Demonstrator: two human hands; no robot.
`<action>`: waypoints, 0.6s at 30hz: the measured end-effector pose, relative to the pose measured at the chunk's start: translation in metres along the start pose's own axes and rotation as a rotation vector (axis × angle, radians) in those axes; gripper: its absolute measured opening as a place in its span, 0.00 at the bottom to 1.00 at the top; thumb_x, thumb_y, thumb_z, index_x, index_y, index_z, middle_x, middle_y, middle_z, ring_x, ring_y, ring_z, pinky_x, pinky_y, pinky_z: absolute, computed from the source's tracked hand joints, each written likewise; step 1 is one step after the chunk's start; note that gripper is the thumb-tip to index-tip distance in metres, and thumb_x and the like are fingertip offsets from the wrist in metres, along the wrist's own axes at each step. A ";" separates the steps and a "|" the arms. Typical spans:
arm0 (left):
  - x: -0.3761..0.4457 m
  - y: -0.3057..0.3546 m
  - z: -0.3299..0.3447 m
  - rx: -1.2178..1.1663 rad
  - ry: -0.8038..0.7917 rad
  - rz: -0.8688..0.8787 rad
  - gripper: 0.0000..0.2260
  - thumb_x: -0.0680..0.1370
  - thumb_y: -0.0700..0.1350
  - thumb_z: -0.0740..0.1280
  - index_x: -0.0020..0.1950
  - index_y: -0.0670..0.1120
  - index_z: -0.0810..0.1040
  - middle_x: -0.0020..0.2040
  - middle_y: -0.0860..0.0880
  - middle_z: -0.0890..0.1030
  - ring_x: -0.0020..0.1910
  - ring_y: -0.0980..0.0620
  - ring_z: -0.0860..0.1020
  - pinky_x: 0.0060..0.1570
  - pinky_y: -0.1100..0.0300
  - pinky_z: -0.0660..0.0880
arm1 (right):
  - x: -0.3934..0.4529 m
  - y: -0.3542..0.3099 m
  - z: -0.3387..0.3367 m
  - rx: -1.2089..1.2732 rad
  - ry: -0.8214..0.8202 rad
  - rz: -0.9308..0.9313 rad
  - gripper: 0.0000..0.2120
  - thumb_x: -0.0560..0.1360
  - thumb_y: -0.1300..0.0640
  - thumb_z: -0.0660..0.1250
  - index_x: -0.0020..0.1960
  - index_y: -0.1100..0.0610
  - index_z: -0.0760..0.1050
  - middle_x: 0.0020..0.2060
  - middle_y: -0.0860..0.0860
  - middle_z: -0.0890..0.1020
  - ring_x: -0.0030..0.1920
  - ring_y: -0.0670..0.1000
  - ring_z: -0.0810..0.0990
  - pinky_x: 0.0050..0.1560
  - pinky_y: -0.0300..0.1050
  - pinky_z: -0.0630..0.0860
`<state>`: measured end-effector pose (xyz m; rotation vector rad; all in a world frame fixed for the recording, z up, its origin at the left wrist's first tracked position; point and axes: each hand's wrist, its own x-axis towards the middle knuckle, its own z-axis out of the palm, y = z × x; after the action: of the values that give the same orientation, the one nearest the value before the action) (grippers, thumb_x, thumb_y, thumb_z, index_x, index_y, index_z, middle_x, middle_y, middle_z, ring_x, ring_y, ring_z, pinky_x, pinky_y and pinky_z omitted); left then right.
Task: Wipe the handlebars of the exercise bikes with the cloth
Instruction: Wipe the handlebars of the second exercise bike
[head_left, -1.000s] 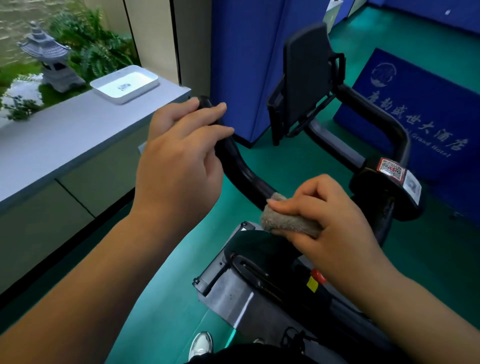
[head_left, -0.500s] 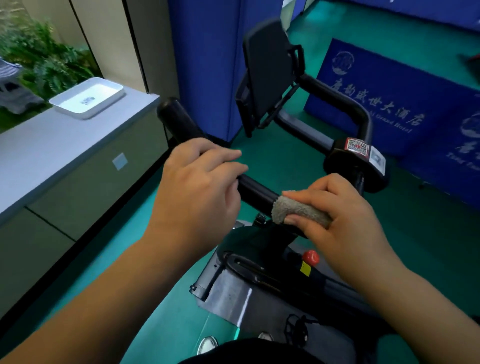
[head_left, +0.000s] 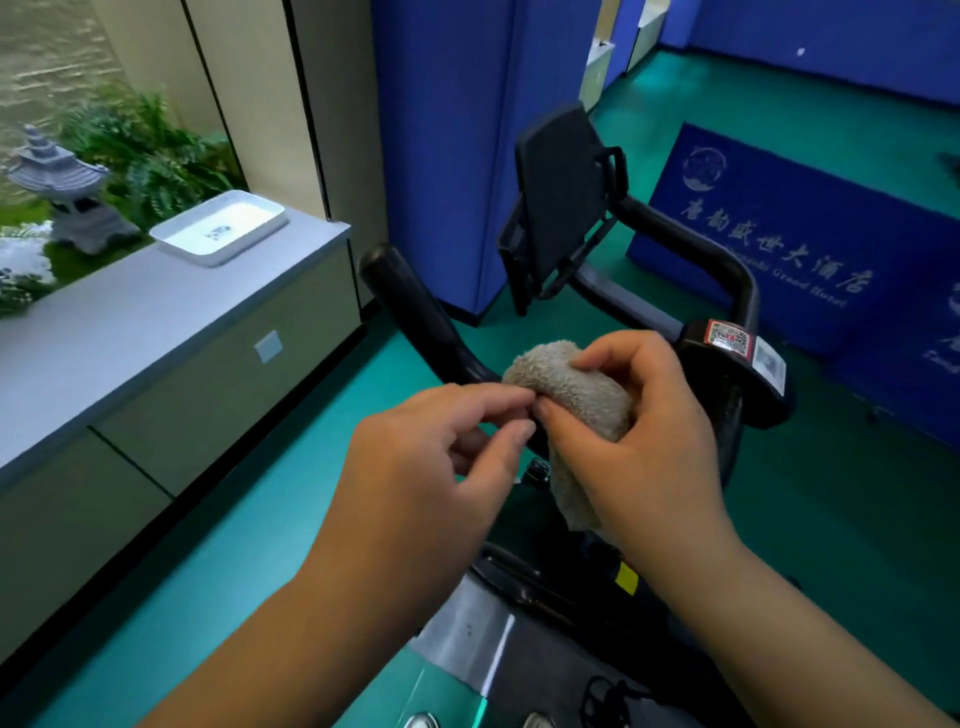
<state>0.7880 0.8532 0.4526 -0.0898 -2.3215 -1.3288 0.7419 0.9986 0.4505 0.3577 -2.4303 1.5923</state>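
Observation:
A black exercise bike stands before me. Its left handlebar rises toward the upper left, and its right handlebar loops round behind a black screen holder. My right hand grips a bunched grey-beige cloth just above the inner end of the left bar, thumb pressed on the cloth's near edge. My left hand is off the bar, with its index fingertip and thumb pinching that same edge beside my right thumb. The cloth's tail hangs down under my right palm.
A grey counter with a white tray runs along the left, a stone lantern and plants behind it. A blue pillar and a blue banner stand beyond the bike. The hub with a QR sticker lies right of my hands.
My left hand let go of the left handlebar and came across to the cloth. My right hand lifted the cloth off the bar and now holds it bunched.

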 end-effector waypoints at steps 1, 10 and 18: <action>-0.002 0.002 -0.002 -0.054 0.022 -0.060 0.07 0.72 0.44 0.72 0.49 0.53 0.84 0.42 0.58 0.83 0.37 0.61 0.81 0.39 0.72 0.75 | -0.002 -0.002 0.005 0.029 -0.023 0.005 0.16 0.67 0.56 0.76 0.49 0.46 0.73 0.47 0.45 0.79 0.49 0.44 0.80 0.50 0.43 0.78; -0.011 0.001 -0.027 -0.405 0.259 -0.321 0.14 0.66 0.45 0.73 0.51 0.51 0.80 0.41 0.60 0.84 0.41 0.62 0.82 0.36 0.70 0.76 | -0.013 -0.018 0.052 0.654 -0.301 0.119 0.15 0.73 0.69 0.67 0.56 0.55 0.78 0.52 0.51 0.84 0.54 0.46 0.82 0.49 0.34 0.77; -0.005 -0.042 -0.024 -0.340 0.435 -0.362 0.17 0.71 0.38 0.74 0.55 0.54 0.78 0.46 0.57 0.84 0.45 0.61 0.82 0.47 0.64 0.78 | 0.019 -0.017 0.051 0.195 -0.371 -0.131 0.18 0.73 0.71 0.63 0.52 0.52 0.81 0.49 0.50 0.83 0.50 0.43 0.82 0.51 0.31 0.74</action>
<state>0.7890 0.8117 0.4273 0.4860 -1.7839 -1.7082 0.7267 0.9435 0.4517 0.8993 -2.4410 1.8462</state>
